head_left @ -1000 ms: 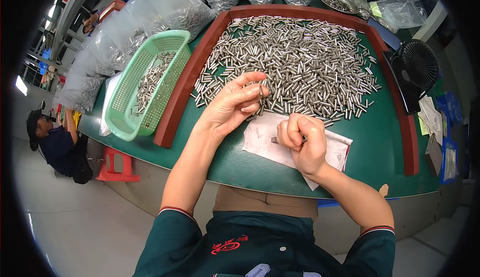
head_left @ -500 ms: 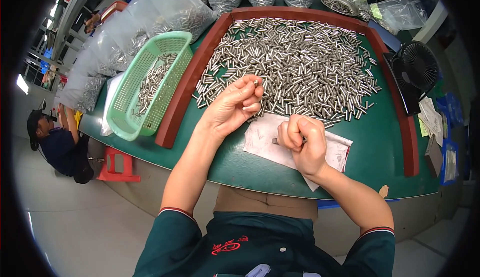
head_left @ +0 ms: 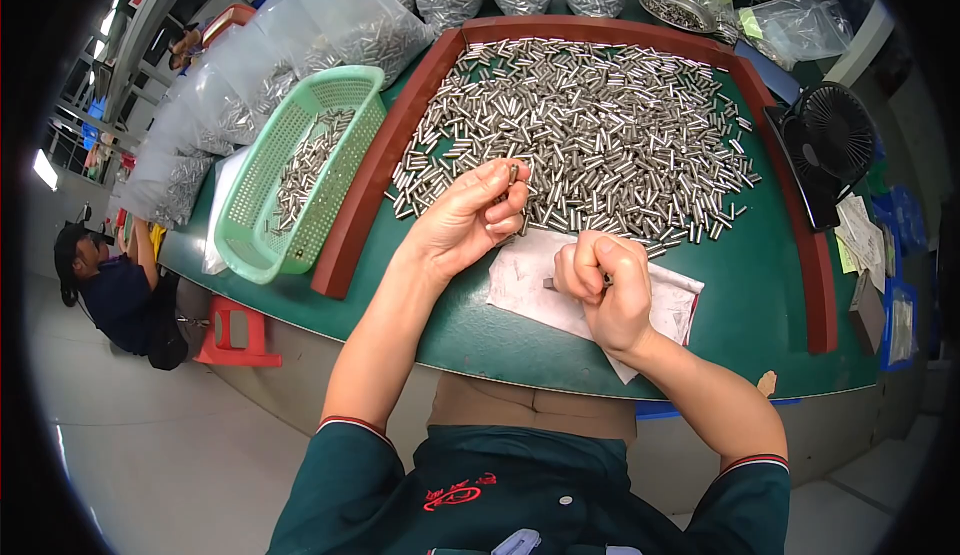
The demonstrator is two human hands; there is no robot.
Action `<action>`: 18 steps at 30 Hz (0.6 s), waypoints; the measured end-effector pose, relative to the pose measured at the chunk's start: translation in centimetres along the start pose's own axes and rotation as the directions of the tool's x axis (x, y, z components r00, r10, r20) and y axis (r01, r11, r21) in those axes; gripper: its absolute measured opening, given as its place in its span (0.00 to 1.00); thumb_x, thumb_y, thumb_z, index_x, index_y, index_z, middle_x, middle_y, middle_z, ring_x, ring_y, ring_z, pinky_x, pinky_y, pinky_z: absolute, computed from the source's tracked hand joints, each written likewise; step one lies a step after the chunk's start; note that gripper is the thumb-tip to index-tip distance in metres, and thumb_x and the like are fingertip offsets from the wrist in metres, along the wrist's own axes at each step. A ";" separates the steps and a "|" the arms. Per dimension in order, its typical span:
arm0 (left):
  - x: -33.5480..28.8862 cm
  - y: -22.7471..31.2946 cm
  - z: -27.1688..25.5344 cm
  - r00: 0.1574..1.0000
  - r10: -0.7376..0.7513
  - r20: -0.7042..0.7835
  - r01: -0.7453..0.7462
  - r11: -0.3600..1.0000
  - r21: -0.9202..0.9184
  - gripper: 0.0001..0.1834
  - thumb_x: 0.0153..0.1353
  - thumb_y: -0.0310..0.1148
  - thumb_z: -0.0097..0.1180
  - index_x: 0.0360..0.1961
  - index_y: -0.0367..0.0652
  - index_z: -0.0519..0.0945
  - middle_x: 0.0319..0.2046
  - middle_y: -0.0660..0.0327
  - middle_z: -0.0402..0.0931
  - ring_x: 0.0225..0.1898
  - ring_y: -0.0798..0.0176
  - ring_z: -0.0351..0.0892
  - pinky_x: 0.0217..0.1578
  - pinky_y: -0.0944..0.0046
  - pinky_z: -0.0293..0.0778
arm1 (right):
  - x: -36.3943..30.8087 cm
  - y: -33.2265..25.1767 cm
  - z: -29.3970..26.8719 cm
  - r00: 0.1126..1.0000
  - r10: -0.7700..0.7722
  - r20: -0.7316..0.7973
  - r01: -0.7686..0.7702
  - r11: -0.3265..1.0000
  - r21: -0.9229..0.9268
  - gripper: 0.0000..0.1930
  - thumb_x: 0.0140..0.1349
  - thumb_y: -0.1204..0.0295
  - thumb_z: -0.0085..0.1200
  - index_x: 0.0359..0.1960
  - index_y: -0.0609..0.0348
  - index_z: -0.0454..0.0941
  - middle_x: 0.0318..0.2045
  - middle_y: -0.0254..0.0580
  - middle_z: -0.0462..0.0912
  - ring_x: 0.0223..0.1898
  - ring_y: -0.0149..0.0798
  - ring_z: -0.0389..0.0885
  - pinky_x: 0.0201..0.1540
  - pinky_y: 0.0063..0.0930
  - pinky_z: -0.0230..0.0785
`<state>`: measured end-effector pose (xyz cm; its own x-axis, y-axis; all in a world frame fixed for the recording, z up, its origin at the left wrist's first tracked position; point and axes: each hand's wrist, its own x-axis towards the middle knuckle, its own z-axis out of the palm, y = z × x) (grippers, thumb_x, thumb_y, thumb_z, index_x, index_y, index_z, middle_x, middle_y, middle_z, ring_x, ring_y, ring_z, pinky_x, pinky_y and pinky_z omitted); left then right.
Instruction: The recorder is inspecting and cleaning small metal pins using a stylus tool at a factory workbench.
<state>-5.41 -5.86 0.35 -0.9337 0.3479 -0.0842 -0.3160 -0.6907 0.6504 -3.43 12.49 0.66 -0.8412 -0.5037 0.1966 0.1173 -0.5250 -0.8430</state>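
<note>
My left hand (head_left: pixel 470 210) pinches a short metal pin (head_left: pixel 514 173) between thumb and fingertips, at the near edge of a wide pile of similar metal pins (head_left: pixel 600 125). Closed in a fist, my right hand (head_left: pixel 612 285) grips a small grey metal piece (head_left: pixel 549 283); one end pokes out at the left of the fist and its kind is hidden by the fingers. Under that hand lies a stained white cloth (head_left: pixel 520 290) on the green tabletop (head_left: pixel 460 330). The two hands are apart.
A dark red wooden frame (head_left: pixel 362 195) borders the pile. Left of it stands a green perforated basket (head_left: pixel 240 215) with pins inside. Clear bags of pins (head_left: pixel 350 15) line the back. A black fan (head_left: pixel 832 135) stands at right. Another person (head_left: pixel 115 290) works at far left.
The pin in my left fingertips has turned: its end showed before, and now more of its side shows. My right hand has stayed in place.
</note>
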 end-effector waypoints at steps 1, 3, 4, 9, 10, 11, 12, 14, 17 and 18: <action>0.0 0.0 0.1 1.000 0.005 -0.008 -0.005 1.000 0.017 0.10 0.59 0.34 0.48 0.36 0.37 0.71 0.22 0.64 0.69 0.17 0.78 0.57 0.19 0.78 0.56 | 0.0 0.0 0.0 1.000 0.000 0.000 0.000 1.000 0.000 0.18 0.57 0.68 0.32 0.10 0.57 0.53 0.09 0.32 0.55 0.14 0.25 0.50 0.17 0.20 0.42; 0.0 0.0 0.1 1.000 -0.001 -0.017 0.002 1.000 0.025 0.10 0.59 0.34 0.48 0.36 0.37 0.71 0.21 0.64 0.68 0.17 0.78 0.57 0.19 0.78 0.56 | 0.0 0.1 0.0 1.000 -0.003 -0.002 0.003 1.000 0.006 0.18 0.57 0.68 0.32 0.09 0.57 0.53 0.09 0.32 0.55 0.14 0.25 0.50 0.17 0.20 0.42; 0.0 0.0 0.1 1.000 -0.008 -0.027 0.009 0.999 0.034 0.10 0.59 0.34 0.48 0.36 0.37 0.71 0.20 0.65 0.68 0.16 0.78 0.56 0.18 0.78 0.56 | 0.0 0.1 0.0 1.000 -0.003 -0.002 0.003 1.000 0.005 0.18 0.57 0.68 0.32 0.09 0.57 0.53 0.09 0.32 0.55 0.14 0.25 0.50 0.17 0.20 0.42; 0.0 0.0 0.1 1.000 -0.014 -0.016 0.014 0.999 0.033 0.10 0.59 0.34 0.48 0.36 0.37 0.71 0.20 0.65 0.67 0.16 0.78 0.56 0.18 0.79 0.55 | 0.0 0.1 -0.1 1.000 -0.010 -0.001 0.010 1.000 0.006 0.17 0.56 0.69 0.31 0.09 0.57 0.53 0.09 0.32 0.55 0.13 0.25 0.50 0.17 0.20 0.42; 0.0 0.0 0.1 1.000 -0.015 -0.006 0.015 0.999 0.033 0.10 0.59 0.34 0.48 0.36 0.37 0.71 0.20 0.64 0.67 0.16 0.78 0.56 0.18 0.79 0.55 | 0.0 0.1 0.0 1.000 -0.010 -0.001 0.010 1.000 0.006 0.17 0.56 0.69 0.31 0.09 0.57 0.53 0.09 0.32 0.55 0.13 0.25 0.50 0.17 0.20 0.42; -0.1 0.0 0.1 1.000 -0.015 -0.006 0.015 0.999 0.033 0.10 0.59 0.34 0.48 0.36 0.37 0.71 0.20 0.64 0.67 0.16 0.78 0.56 0.18 0.79 0.55 | 0.0 0.1 0.0 1.000 -0.009 -0.002 0.009 1.000 0.009 0.17 0.56 0.69 0.31 0.09 0.57 0.53 0.09 0.32 0.55 0.13 0.25 0.50 0.17 0.20 0.42; -0.1 0.0 0.0 1.000 -0.019 0.001 0.019 0.999 0.040 0.10 0.60 0.34 0.47 0.36 0.37 0.71 0.20 0.65 0.67 0.16 0.78 0.56 0.18 0.79 0.55 | -0.1 0.1 0.0 1.000 -0.008 -0.005 0.008 1.000 0.011 0.17 0.56 0.69 0.31 0.09 0.57 0.53 0.09 0.32 0.55 0.13 0.25 0.50 0.17 0.20 0.42; 0.0 -0.1 0.0 1.000 -0.024 0.009 0.023 0.999 0.046 0.10 0.60 0.34 0.47 0.36 0.37 0.71 0.20 0.65 0.67 0.16 0.78 0.55 0.18 0.79 0.55 | -0.1 0.1 -0.1 1.000 -0.006 -0.006 0.006 1.000 0.007 0.17 0.56 0.69 0.31 0.09 0.57 0.53 0.09 0.32 0.55 0.14 0.25 0.50 0.17 0.20 0.42; -0.3 0.2 0.3 0.995 0.019 -0.094 -0.015 0.999 0.045 0.12 0.61 0.38 0.44 0.33 0.39 0.70 0.23 0.60 0.70 0.18 0.77 0.57 0.19 0.78 0.57 | 0.0 0.1 0.1 1.000 -0.005 -0.002 0.005 1.000 0.015 0.17 0.56 0.69 0.32 0.09 0.57 0.53 0.09 0.32 0.55 0.14 0.25 0.50 0.17 0.20 0.42; -0.3 0.3 0.7 0.986 0.069 -0.155 -0.063 0.997 0.041 0.13 0.62 0.39 0.43 0.32 0.39 0.70 0.25 0.59 0.70 0.19 0.76 0.58 0.20 0.78 0.58 | 0.0 0.2 0.0 1.000 -0.007 -0.005 0.007 1.000 0.019 0.17 0.56 0.69 0.32 0.09 0.57 0.53 0.09 0.32 0.55 0.14 0.25 0.50 0.17 0.20 0.42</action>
<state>-5.09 -5.76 1.06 -0.9680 0.1971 -0.1554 -0.2494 -0.6849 0.6846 -3.37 12.38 0.54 -0.8446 -0.4966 0.2002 0.1213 -0.5416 -0.8318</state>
